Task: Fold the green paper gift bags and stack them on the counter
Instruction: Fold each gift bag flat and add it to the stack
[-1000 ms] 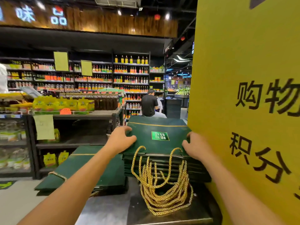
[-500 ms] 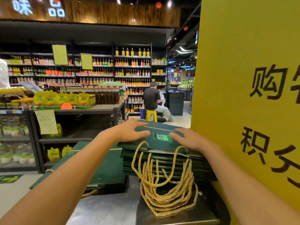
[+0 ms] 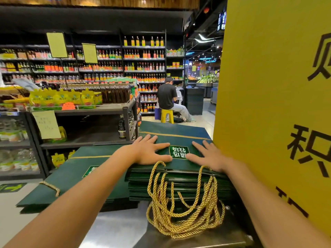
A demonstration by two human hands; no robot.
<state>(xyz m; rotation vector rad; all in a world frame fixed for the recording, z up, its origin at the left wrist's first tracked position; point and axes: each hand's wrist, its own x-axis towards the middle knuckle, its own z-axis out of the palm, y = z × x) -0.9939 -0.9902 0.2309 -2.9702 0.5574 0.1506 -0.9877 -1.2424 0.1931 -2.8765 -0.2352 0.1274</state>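
A: Where are the hands?

B: Left hand [image 3: 148, 151] and right hand [image 3: 207, 156] lie flat, fingers spread, gripping nothing, pressing the top bag [image 3: 179, 138] of the stack [image 3: 179, 183] on the tabletop [image 3: 116, 228].

A: Risk?

B: Uneven pressure could skew the stack. The rope handles [image 3: 182, 212] may snag.

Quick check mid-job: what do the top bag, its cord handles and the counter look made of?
The top bag looks like stiff dark green paper, matte, judging by its flat face and crisp edges. The cord handles are twisted rope with a metallic gold sheen, probably synthetic; the twist shows. The counter is likely brushed stainless steel, grey with soft reflections.
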